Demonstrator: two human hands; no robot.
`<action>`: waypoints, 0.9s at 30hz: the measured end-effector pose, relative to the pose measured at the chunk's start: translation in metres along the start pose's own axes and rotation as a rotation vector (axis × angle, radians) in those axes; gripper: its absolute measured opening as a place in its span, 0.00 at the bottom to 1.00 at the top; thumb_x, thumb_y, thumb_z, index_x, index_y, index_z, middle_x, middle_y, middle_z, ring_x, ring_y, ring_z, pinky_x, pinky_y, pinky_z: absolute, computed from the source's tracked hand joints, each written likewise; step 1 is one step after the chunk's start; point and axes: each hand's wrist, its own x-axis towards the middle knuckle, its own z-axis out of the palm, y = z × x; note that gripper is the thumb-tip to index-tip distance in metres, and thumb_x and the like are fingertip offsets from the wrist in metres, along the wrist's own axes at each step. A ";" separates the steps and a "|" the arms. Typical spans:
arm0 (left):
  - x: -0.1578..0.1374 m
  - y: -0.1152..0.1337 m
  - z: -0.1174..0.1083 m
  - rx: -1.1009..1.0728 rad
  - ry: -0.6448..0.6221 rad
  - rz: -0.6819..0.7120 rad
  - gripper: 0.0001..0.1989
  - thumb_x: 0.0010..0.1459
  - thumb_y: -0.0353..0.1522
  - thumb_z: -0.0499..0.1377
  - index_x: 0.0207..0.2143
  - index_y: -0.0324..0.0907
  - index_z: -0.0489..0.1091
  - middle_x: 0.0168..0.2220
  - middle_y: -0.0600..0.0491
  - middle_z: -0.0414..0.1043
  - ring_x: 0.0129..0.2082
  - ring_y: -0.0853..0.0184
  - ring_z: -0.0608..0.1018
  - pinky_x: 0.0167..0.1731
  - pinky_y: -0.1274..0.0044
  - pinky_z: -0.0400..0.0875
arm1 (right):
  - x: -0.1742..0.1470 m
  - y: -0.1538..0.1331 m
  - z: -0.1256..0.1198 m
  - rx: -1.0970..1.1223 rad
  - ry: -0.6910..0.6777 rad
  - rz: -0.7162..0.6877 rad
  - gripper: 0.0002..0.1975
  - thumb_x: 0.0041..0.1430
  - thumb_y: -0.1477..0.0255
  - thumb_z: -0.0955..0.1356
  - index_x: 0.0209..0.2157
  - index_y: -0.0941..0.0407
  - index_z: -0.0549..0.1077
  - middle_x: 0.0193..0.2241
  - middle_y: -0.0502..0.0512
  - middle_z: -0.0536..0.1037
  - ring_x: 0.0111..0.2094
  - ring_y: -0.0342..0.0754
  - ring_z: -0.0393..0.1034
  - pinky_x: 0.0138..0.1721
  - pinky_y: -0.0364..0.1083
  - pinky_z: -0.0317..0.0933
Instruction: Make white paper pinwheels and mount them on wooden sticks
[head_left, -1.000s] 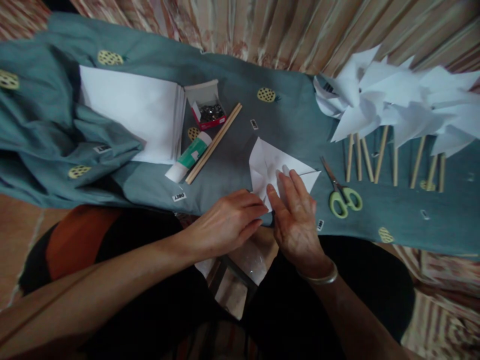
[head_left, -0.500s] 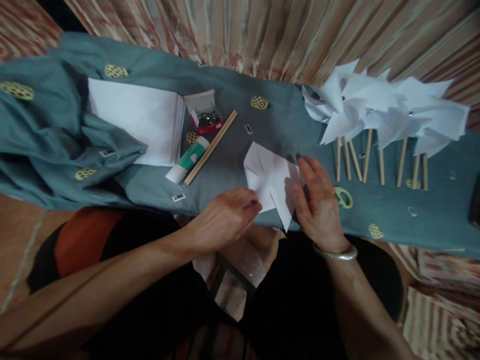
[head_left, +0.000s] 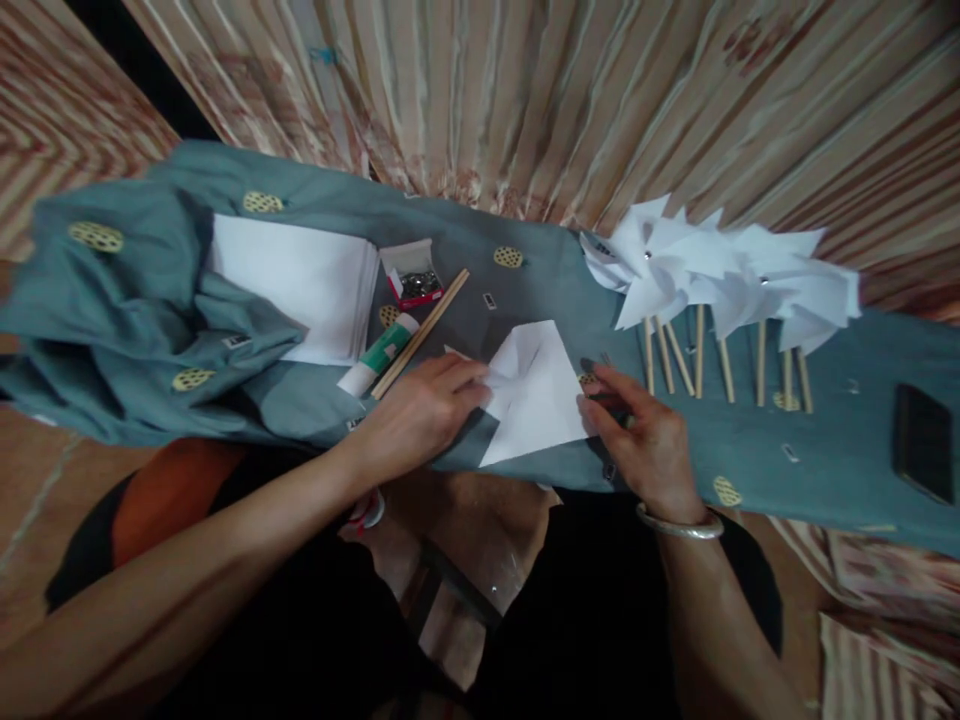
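Observation:
A white paper piece (head_left: pixel 536 400), cut and partly folded into a pinwheel shape, lies near the table's front edge between my hands. My left hand (head_left: pixel 435 405) pinches its left side, where a folded part rises toward the middle. At the right corner, my right hand (head_left: pixel 645 435) rests with the thumb touching the paper and the index finger stretched apart from it. Thin dark metal tips show by the right fingers; the scissors' green handle is hidden. Left of the paper are wooden sticks (head_left: pixel 424 330), a green-and-white glue stick (head_left: pixel 380 355) and an open box of metal pins (head_left: pixel 416 285).
A stack of white paper (head_left: pixel 296 285) lies at the left, partly under bunched cloth (head_left: pixel 142 300). Several finished white pinwheels (head_left: pixel 697 265) on wooden sticks lie at the back right. A dark phone (head_left: pixel 922 443) is at the far right. A pleated curtain (head_left: pixel 480 100) hangs behind the table.
The paper piece has turned clockwise, its long point swinging from the bottom toward the lower left. My right hand has drawn back to its corner. The view has tilted up, bringing in the phone.

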 end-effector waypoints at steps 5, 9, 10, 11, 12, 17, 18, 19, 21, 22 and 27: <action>0.007 -0.010 0.000 0.036 0.010 -0.026 0.15 0.61 0.21 0.50 0.44 0.37 0.73 0.51 0.44 0.72 0.50 0.59 0.73 0.50 0.65 0.71 | -0.016 -0.014 0.003 0.022 -0.008 0.062 0.23 0.56 0.64 0.69 0.53 0.55 0.71 0.43 0.58 0.81 0.30 0.48 0.77 0.34 0.49 0.73; 0.004 0.005 -0.003 -0.012 0.039 -0.032 0.15 0.61 0.23 0.50 0.48 0.39 0.70 0.55 0.44 0.68 0.55 0.59 0.69 0.53 0.63 0.67 | -0.025 -0.024 0.005 -0.016 0.017 -0.002 0.21 0.58 0.65 0.68 0.52 0.54 0.72 0.46 0.59 0.80 0.27 0.46 0.76 0.31 0.48 0.72; 0.002 0.011 -0.003 -0.037 0.033 -0.009 0.14 0.62 0.25 0.51 0.48 0.39 0.69 0.54 0.44 0.68 0.54 0.59 0.70 0.52 0.63 0.68 | -0.027 -0.026 0.006 -0.024 0.017 -0.026 0.20 0.58 0.65 0.68 0.52 0.54 0.72 0.46 0.60 0.79 0.27 0.46 0.76 0.32 0.48 0.72; 0.000 0.017 -0.002 -0.069 0.012 0.026 0.11 0.63 0.29 0.53 0.47 0.39 0.69 0.52 0.44 0.70 0.52 0.59 0.71 0.50 0.64 0.69 | -0.028 -0.026 0.008 -0.034 0.018 -0.048 0.20 0.59 0.65 0.68 0.52 0.54 0.72 0.47 0.60 0.79 0.26 0.46 0.75 0.32 0.48 0.72; -0.003 0.023 0.000 -0.098 -0.025 0.055 0.10 0.62 0.32 0.55 0.45 0.38 0.69 0.49 0.44 0.71 0.50 0.59 0.72 0.49 0.65 0.69 | -0.029 -0.027 0.009 -0.043 0.016 -0.066 0.20 0.59 0.65 0.68 0.52 0.55 0.72 0.47 0.60 0.79 0.26 0.46 0.75 0.32 0.48 0.72; -0.009 0.036 0.013 -0.124 -0.085 0.053 0.10 0.62 0.35 0.57 0.42 0.37 0.69 0.44 0.44 0.72 0.44 0.60 0.72 0.44 0.68 0.70 | -0.033 -0.030 0.012 -0.074 -0.041 -0.117 0.18 0.62 0.65 0.66 0.52 0.55 0.72 0.46 0.60 0.80 0.27 0.47 0.75 0.37 0.50 0.72; -0.009 0.036 0.014 -0.124 -0.090 0.050 0.10 0.62 0.35 0.56 0.41 0.38 0.69 0.43 0.45 0.72 0.44 0.60 0.72 0.44 0.68 0.70 | -0.034 -0.030 0.011 -0.085 -0.044 -0.133 0.18 0.62 0.65 0.65 0.52 0.54 0.72 0.46 0.60 0.79 0.31 0.49 0.76 0.40 0.52 0.72; -0.009 0.035 0.015 -0.124 -0.096 0.046 0.10 0.62 0.35 0.56 0.41 0.38 0.69 0.43 0.45 0.72 0.44 0.61 0.72 0.43 0.69 0.69 | -0.035 -0.031 0.011 -0.098 -0.038 -0.152 0.17 0.63 0.66 0.65 0.52 0.54 0.72 0.47 0.60 0.79 0.35 0.51 0.77 0.44 0.53 0.71; -0.008 0.035 0.014 -0.117 -0.107 0.045 0.09 0.63 0.35 0.56 0.40 0.38 0.69 0.42 0.46 0.72 0.44 0.61 0.72 0.43 0.69 0.69 | -0.035 -0.030 0.010 -0.125 -0.014 -0.200 0.16 0.65 0.68 0.63 0.51 0.55 0.73 0.49 0.61 0.78 0.46 0.54 0.75 0.51 0.57 0.67; -0.008 0.035 0.014 -0.111 -0.112 0.044 0.09 0.63 0.35 0.56 0.39 0.38 0.69 0.42 0.46 0.72 0.43 0.61 0.72 0.43 0.70 0.69 | -0.035 -0.029 0.009 -0.130 -0.011 -0.228 0.16 0.65 0.70 0.62 0.51 0.55 0.73 0.50 0.60 0.77 0.51 0.55 0.72 0.54 0.58 0.64; -0.007 0.036 0.013 -0.096 -0.120 0.033 0.08 0.64 0.32 0.54 0.39 0.38 0.70 0.42 0.46 0.72 0.43 0.62 0.72 0.43 0.71 0.69 | -0.034 -0.021 0.007 -0.067 -0.125 -0.309 0.19 0.63 0.78 0.58 0.49 0.53 0.75 0.51 0.57 0.76 0.54 0.53 0.69 0.56 0.59 0.63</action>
